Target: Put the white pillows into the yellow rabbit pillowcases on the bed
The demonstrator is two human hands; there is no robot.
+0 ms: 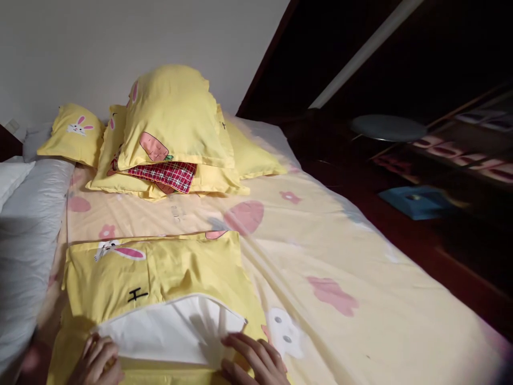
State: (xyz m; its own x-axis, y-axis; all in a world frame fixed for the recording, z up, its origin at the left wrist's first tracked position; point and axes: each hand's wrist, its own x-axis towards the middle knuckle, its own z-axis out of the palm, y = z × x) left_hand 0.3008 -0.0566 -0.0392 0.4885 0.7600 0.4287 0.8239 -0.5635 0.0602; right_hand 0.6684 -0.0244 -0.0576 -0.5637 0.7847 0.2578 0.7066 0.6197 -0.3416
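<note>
Both hands lie low and palm-down, fingers spread flat. The left hand [98,363] is apart from the right hand [256,361], whose fingers point toward it.

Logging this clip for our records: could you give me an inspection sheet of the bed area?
Surface: bed under a yellow cartoon-print sheet.
Job's things: yellow pillowcase, white pillow showing at its opening.
Clutter: stacked yellow pillows, red checked cloth, white quilt.
Hands: left hand at the pillow's near corner, right hand flat on it.
Cables: nothing seen.
Surroundings: pale wall, round stool, blue box in the dark.
</note>
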